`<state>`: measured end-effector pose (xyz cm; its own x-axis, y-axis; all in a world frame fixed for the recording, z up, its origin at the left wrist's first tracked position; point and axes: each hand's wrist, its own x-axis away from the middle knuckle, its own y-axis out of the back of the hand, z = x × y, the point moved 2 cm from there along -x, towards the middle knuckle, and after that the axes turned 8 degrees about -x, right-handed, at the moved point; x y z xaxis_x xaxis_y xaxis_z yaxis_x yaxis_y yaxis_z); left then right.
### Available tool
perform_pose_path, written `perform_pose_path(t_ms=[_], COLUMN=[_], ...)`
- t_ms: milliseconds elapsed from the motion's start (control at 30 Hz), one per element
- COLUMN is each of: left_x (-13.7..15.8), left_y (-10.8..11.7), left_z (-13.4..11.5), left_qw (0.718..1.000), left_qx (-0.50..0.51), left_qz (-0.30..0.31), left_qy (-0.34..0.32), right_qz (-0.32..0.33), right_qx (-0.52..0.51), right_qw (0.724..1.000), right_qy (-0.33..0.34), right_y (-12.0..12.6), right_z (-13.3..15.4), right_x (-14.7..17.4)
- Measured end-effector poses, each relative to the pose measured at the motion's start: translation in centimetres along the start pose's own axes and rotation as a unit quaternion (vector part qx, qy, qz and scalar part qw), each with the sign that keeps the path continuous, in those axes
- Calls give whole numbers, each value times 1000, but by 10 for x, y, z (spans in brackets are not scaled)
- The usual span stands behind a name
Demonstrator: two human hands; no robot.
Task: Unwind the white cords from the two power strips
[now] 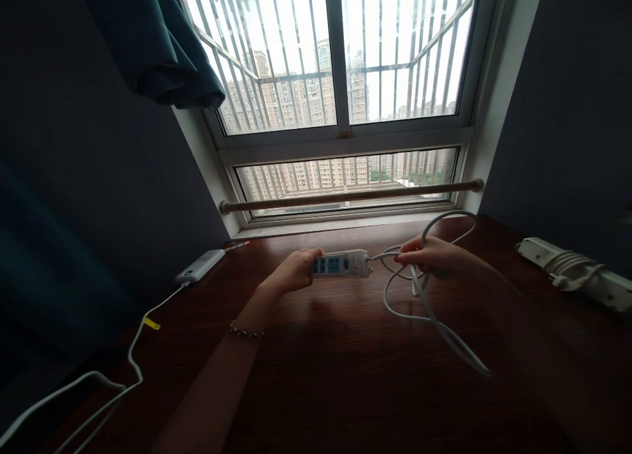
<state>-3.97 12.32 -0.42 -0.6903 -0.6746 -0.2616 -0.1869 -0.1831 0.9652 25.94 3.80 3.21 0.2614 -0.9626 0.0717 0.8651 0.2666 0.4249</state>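
Power strip (pixel 340 264), white with blue sockets, is being held just above the dark wooden counter (pixel 316 375), near the window sill; the left hand (pixel 295 270) is closing its grip around the strip's left end, fingers wrapped over the body; the right hand (pixel 429 255) is pinching the white cord (pixel 424 309) close to where it leaves the strip's right end, grip closed on the cord; the cord is hanging in several loose loops below and behind that hand, one length trailing down across the counter toward the viewer. Handling, as judged: the strip is looking light and rigid, a smooth plastic body best taken around its ends, clear of the sockets; the cord is looking soft and springy, apt to tangle, best taken near the strip or by gathered loops. Also lying on the counter: a second power strip (pixel 577 270) with bundled cord at far right; a small white charger block (pixel 200 266) with a thin cable (pixel 133 355) at left; a curtain (pixel 153 39) is hanging at upper left.
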Motion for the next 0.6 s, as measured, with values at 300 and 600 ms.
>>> perform_pose_path(t_ms=[300,600], left_x=[2,6], left_y=[-19,-26], left_z=[14,27], left_qw=[998,991], left_qx=[-33,-82], left_qz=[60,98], left_qy=[3,39], right_qz=[-149,-182], right_qx=[229,272], right_qw=[960,943], right_qy=[52,63], right_y=[-18,-25], right_z=[-13,-33], right_x=[-17,-31])
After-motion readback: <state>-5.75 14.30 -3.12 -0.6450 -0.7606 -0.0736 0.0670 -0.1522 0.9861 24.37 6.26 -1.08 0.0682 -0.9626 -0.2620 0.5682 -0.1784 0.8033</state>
